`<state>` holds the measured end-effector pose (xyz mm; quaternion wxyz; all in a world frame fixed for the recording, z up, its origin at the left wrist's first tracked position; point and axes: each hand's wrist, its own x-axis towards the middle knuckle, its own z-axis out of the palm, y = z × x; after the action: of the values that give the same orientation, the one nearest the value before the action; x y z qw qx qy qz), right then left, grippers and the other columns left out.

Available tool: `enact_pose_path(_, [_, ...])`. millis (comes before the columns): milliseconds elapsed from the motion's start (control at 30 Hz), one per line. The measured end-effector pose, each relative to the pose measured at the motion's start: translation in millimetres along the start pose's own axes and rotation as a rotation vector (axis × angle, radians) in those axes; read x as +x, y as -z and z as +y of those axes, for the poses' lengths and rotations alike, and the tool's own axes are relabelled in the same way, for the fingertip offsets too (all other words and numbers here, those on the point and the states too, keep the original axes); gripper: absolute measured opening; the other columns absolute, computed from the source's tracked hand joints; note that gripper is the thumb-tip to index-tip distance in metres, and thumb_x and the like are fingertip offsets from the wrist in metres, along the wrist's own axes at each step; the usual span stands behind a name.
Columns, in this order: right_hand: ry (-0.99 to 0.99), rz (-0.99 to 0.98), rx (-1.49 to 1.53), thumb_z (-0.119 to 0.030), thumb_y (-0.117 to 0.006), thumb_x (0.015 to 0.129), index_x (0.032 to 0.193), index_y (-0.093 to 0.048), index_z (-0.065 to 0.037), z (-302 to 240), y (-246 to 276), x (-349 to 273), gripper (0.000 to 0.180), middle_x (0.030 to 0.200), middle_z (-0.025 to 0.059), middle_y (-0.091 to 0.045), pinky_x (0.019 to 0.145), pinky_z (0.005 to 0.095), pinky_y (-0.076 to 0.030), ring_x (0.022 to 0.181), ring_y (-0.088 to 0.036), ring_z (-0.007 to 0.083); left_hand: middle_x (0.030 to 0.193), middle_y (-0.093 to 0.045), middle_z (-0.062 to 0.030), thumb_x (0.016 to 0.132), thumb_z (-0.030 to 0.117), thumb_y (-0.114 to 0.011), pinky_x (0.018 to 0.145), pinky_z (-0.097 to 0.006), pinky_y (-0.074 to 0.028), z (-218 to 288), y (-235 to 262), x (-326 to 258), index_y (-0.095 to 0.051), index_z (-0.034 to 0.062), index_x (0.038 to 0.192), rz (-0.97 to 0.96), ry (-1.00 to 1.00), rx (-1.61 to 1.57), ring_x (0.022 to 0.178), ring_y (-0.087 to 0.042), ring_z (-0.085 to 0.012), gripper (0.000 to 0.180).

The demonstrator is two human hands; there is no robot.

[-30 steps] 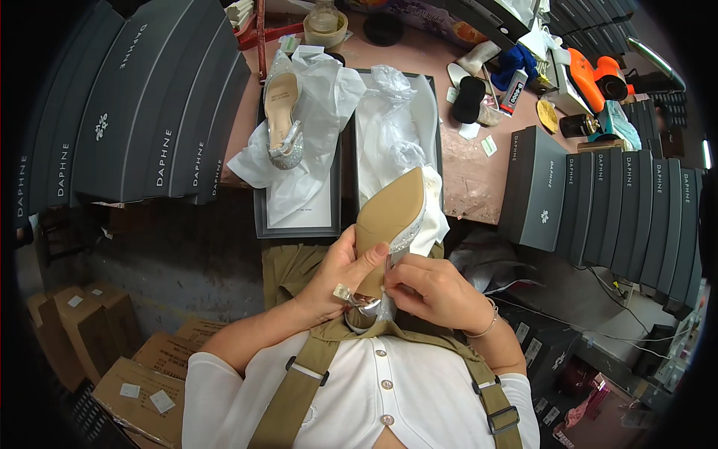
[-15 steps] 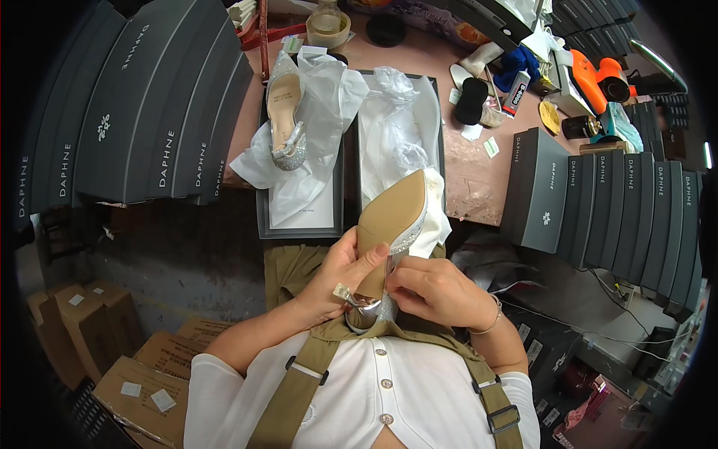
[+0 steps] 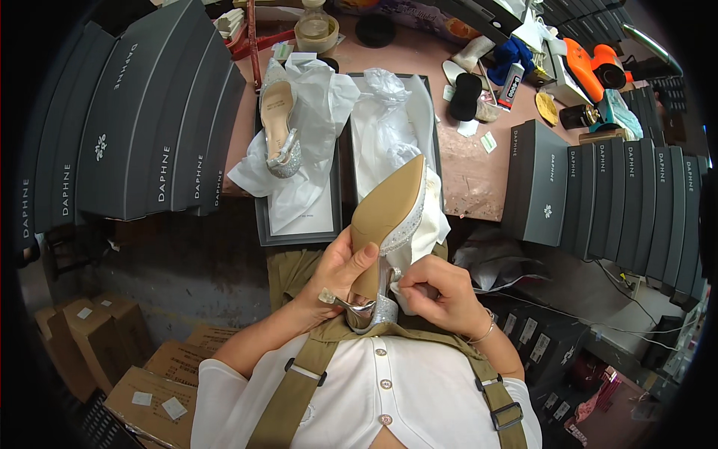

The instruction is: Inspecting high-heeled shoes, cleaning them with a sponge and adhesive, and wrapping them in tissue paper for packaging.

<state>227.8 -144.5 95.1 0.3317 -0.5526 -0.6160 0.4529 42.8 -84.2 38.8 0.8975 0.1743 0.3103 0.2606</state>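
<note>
From the head camera, I hold a high-heeled shoe (image 3: 389, 217) sole-up in front of my chest, its tan sole facing the lens and its pointed toe aimed away from me, over the near end of an open shoebox (image 3: 430, 135). My left hand (image 3: 336, 273) wraps the waist of the sole — thumb pressed across the tan underside, fingers curled round the far side, with the shiny silver heel (image 3: 351, 303) poking out below my palm. My right hand (image 3: 437, 288) sits just beside it at the glittery heel counter, fingertips pinched together on a bit of white tissue paper (image 3: 426, 239) that trails from the shoe; exactly what they squeeze beyond the paper I cannot tell.

On the brown table (image 3: 464, 172) lie 2 open box halves lined with crumpled white paper — the left one, a box lid (image 3: 295, 232), carries the second shoe (image 3: 279, 127), insole up. Dark grey shoeboxes (image 3: 621, 202) stand stacked to my right, and more of them (image 3: 142, 127) lean in a row to my left. Cardboard cartons (image 3: 112, 337) sit low on my left.
</note>
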Motion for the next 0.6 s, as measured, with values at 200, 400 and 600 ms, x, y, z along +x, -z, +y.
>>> enact_pose_path(200, [0.26, -0.018, -0.2, 0.001, -0.068, 0.072, 0.094, -0.062, -0.002, -0.1, -10.6, 5.4, 0.023, 0.087, 0.009, -0.059, 0.065, 0.0329, -0.05, 0.076, -0.061, 0.0245, 0.12, -0.051, -0.0049, 0.091, 0.032, -0.062, 0.084, -0.022, -0.046, 2.0, -4.1, -1.9, -0.035, 0.0016, 0.134, 0.016, 0.017, -0.014, 0.103, -0.052, -0.0087, 0.059])
enact_pose_path(400, [0.283, -0.152, -0.259, 0.001, -0.066, 0.074, 0.097, -0.061, -0.002, -5.5, -2.5, 5.4, 0.025, 0.088, 0.0104, -0.058, 0.065, 0.0345, -0.05, 0.076, -0.061, 0.0274, 0.118, -0.052, -0.0045, 0.092, 0.031, -0.06, 0.083, -0.022, -0.047, 4.0, -1.1, -3.3, -0.038, 0.0018, 0.131, 0.011, 0.091, 0.037, 0.102, -0.053, -0.0085, 0.053])
enact_pose_path(600, [0.147, -0.275, -0.122, 0.0, -0.064, 0.079, 0.092, -0.058, -0.001, -10.3, 5.7, 12.9, 0.015, 0.08, 0.0108, -0.054, 0.063, 0.0361, -0.048, 0.071, -0.057, 0.0288, 0.115, -0.053, -0.0038, 0.093, 0.03, -0.059, 0.083, -0.022, -0.047, 5.4, -10.6, -3.7, -0.039, 0.0017, 0.13, -0.015, 0.022, 0.059, 0.099, -0.053, -0.0076, 0.05])
